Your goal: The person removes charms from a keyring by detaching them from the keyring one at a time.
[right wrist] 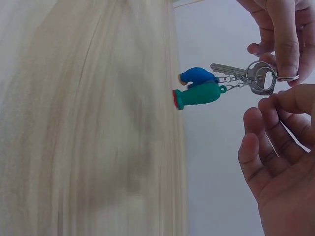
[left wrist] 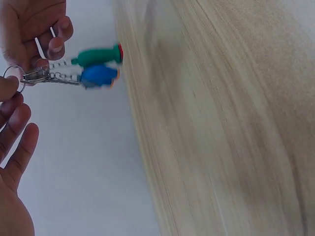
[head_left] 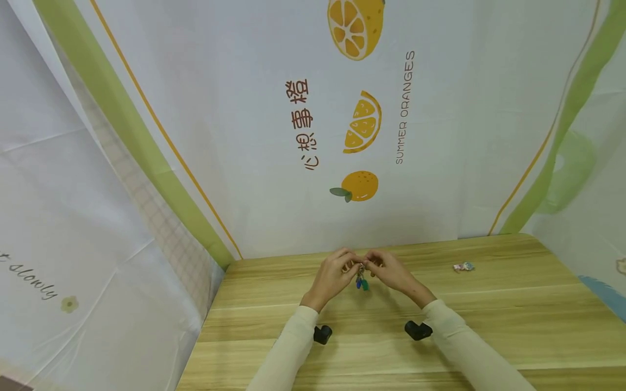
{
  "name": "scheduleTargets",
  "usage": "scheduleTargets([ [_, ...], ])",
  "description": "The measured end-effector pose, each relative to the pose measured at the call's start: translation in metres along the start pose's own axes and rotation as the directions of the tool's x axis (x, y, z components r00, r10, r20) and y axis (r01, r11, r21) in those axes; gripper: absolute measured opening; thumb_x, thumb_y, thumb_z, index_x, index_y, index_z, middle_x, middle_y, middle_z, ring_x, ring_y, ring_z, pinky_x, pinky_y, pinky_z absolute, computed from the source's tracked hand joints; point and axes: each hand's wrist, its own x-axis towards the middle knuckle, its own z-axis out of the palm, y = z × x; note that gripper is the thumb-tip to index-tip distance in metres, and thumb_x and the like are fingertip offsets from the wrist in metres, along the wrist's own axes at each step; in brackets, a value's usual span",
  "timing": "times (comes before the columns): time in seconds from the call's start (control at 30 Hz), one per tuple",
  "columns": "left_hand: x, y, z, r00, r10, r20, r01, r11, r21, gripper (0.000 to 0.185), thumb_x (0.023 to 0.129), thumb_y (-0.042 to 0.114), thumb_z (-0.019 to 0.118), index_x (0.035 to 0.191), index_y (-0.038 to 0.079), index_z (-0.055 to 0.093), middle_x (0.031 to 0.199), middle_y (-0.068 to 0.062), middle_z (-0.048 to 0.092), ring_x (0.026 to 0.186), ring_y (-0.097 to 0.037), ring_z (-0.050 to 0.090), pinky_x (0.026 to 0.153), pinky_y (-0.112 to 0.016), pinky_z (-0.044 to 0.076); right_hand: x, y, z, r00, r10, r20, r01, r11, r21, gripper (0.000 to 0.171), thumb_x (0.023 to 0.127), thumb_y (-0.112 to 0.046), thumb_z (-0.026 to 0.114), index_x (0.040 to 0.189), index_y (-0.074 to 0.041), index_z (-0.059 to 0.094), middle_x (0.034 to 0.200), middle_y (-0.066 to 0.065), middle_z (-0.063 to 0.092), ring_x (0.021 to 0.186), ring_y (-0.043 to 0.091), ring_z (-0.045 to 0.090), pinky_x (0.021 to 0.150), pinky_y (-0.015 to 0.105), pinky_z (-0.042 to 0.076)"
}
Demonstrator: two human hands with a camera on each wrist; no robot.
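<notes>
Bright, even, soft lighting throughout with only faint shadows under the hands (head_left: 364,271) on the tabletop (head_left: 489,326), wide-angle bending of the backdrop (head_left: 220,136) at the head view's edges, and motion blur smearing the wood grain and the green and blue charms (right wrist: 199,87) in both wrist views.

Head view looks down; wrist views closely share the keyring (left wrist: 15,76).

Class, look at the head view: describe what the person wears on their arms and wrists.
Both arms are in long cream sleeves reaching the wrists. A small black camera block is under the left wrist, another under the right. The hands are bare: no gloves or rings visible.
</notes>
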Motion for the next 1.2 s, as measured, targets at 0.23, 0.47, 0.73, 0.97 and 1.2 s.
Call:
scheduleTargets([
  [0.23,-0.0014,0.0002,-0.0009,1.0,0.001,-0.024,-0.001,1.0,-0.006,0.009,0.101,0.011,0.075,0.109,0.011,0.079,0.101,-0.001,0.072,0.082,-0.01,0.067,0.072,-0.014,0.055,-0.0027,0.0032,-0.0006,1.0,-0.016,0.012,0.016,1.0,0.016,0.013,0.108,-0.015,0.064,0.111,-0.004,0.071,0.103,0.016,0.073,0.08,0.019,0.066,0.066,0.027,0.056],
  [0.47,-0.001,0.0017,-0.0012,0.999,-0.025,-0.019,0.025,1.0,-0.012,0.009,0.102,0.012,0.073,0.109,0.011,0.079,0.102,-0.001,0.072,0.082,-0.011,0.066,0.073,-0.016,0.055,-0.0057,0.0049,0.0045,1.0,-0.013,0.019,0.014,1.0,-0.003,0.014,0.106,-0.018,0.067,0.115,-0.008,0.072,0.106,0.007,0.074,0.084,0.013,0.066,0.071,0.028,0.057],
  [0.73,-0.0007,0.0031,-0.0002,0.999,-0.042,-0.005,0.042,0.999,-0.024,0.009,0.103,0.014,0.072,0.109,0.011,0.078,0.102,-0.001,0.07,0.082,-0.01,0.065,0.074,-0.015,0.055,-0.0065,0.007,0.008,0.998,-0.057,-0.01,0.057,0.998,0.013,0.007,0.106,-0.011,0.065,0.108,-0.006,0.07,0.098,0.008,0.072,0.078,0.025,0.068,0.065,0.027,0.056],
  [0.97,-0.0018,0.0031,0.0001,0.999,-0.041,-0.017,0.04,0.999,-0.03,0.008,0.103,0.014,0.072,0.107,0.01,0.078,0.101,-0.002,0.07,0.081,-0.01,0.064,0.072,-0.016,0.055,-0.0068,0.0071,0.0076,0.999,-0.031,-0.032,0.031,0.999,0.021,0.008,0.106,-0.01,0.065,0.107,-0.005,0.07,0.098,0.01,0.072,0.077,0.021,0.066,0.065,0.032,0.058],
  [1.2,-0.0031,0.004,-0.0003,0.999,-0.053,-0.007,0.052,0.998,-0.04,0.01,0.104,0.015,0.07,0.107,0.01,0.078,0.103,-0.002,0.071,0.082,-0.01,0.065,0.073,-0.017,0.055,-0.0083,0.0054,0.0047,0.998,0.034,-0.048,-0.033,0.999,0.017,0.009,0.108,-0.014,0.062,0.109,-0.008,0.07,0.098,0.008,0.071,0.074,0.018,0.064,0.064,0.028,0.054],
])
